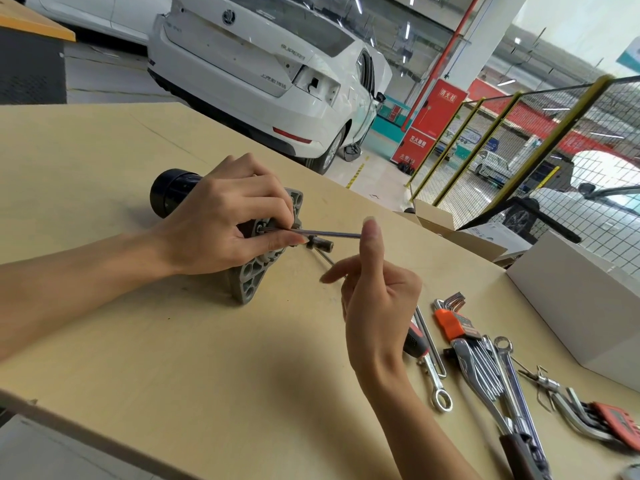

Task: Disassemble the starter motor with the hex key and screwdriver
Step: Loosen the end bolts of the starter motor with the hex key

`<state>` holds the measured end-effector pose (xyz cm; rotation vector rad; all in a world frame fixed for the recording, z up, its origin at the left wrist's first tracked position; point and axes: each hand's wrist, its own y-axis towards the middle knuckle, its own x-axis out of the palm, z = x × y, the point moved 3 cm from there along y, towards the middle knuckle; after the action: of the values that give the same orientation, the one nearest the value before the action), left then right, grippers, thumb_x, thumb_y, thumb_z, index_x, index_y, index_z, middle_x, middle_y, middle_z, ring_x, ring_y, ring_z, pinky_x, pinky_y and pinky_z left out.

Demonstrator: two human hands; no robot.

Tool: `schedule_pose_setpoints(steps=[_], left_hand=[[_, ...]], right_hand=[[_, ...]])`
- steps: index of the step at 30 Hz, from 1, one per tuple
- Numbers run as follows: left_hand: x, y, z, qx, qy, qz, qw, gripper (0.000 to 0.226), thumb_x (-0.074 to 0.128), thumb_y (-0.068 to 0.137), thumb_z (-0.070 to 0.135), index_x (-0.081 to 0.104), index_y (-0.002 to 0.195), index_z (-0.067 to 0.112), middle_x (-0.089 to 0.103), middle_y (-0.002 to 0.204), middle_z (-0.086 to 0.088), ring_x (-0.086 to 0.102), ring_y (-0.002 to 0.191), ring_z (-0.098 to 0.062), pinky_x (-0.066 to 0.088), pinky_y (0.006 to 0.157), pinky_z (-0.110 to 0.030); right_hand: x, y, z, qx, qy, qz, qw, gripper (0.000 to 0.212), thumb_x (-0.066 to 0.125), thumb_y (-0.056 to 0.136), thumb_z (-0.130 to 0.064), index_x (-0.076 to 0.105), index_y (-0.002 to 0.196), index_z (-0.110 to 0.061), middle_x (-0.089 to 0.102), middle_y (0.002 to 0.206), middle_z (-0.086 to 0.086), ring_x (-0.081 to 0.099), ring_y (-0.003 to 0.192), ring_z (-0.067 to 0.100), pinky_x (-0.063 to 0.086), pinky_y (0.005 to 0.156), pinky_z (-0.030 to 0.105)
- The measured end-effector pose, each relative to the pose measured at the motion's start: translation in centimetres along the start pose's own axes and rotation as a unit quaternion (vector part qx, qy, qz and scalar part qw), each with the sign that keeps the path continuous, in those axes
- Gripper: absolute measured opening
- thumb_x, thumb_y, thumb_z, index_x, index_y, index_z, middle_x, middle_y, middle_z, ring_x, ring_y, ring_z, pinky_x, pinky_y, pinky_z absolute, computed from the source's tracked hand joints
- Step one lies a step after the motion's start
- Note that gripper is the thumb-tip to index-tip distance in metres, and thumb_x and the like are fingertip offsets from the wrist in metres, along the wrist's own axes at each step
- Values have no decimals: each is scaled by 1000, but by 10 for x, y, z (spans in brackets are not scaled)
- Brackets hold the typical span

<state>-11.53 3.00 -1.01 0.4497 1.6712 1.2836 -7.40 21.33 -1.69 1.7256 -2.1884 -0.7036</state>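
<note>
**Tech A:** Starter motor [242, 237] position: it lies on its side on the bench [104, 150], black cylindrical body pointing away to your left, grey cast flange end facing your right hand. Your left hand [221, 223] is curled over the housing and grips it just behind the flange, thumb and fingertips closing around the hub.

**Tech B:** And the hex key?

**Tech A:** The hex key [325, 233] runs roughly level from the hub of the flange out towards your right. Its far end meets the raised index finger of your right hand [374, 296]. Your thumb stands apart from that finger, and the other fingers are loosely curled towards the palm. I cannot tell whether you pinch the key or only touch it.

**Tech B:** Where is the screwdriver?

**Tech A:** The screwdriver [415, 341], with a red and black handle, lies on the bench just beyond your right wrist, partly hidden by it. A small dark cylindrical part [320, 244] lies on the bench just beside the flange, under the key.

**Tech B:** Other tools?

**Tech A:** A combination spanner [437, 382], a hex key set in an orange holder [453, 323], further chrome wrenches [502, 386] and a second key set [602, 420] lie to your right. A white box [581, 306] stands at the bench's right edge. A white car [270, 71] is parked beyond the bench.
</note>
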Motion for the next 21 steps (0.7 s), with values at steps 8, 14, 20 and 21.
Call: schedule_pose_setpoints(steps=[8,14,20,21], left_hand=[[0,0,-1,0,1,-3,1000,31,70,88,36,74,75,8,71,86,0,61,88,-30,45,72,-54],[-1,1,1,-6,-16,-8,1000,29,67,88,33,77,77,7,71,87,-1,60,88,-30,45,73,-56],[-1,2,3,-15,-8,1,1000,31,66,89,32,75,75,6,71,84,-2,60,87,-31,46,73,-56],[-1,1,3,-14,-7,0,1000,31,66,89,32,75,75,6,71,85,-3,60,87,-31,46,73,-56]], right_hand=[[0,2,1,-36,4,2,999,54,48,94,-41,60,71,5,26,51,19,21,46,28,18,45,35],[4,-3,-9,-164,-82,-1,983,30,41,101,-33,60,91,-12,45,56,10,38,44,22,32,44,41],[3,-7,-18,-198,-19,1,980,35,49,99,-46,66,79,-23,38,46,7,35,39,26,28,41,41],[3,-7,-18,-186,-9,9,982,46,48,98,-52,67,72,-19,37,45,8,35,38,26,28,42,40]])
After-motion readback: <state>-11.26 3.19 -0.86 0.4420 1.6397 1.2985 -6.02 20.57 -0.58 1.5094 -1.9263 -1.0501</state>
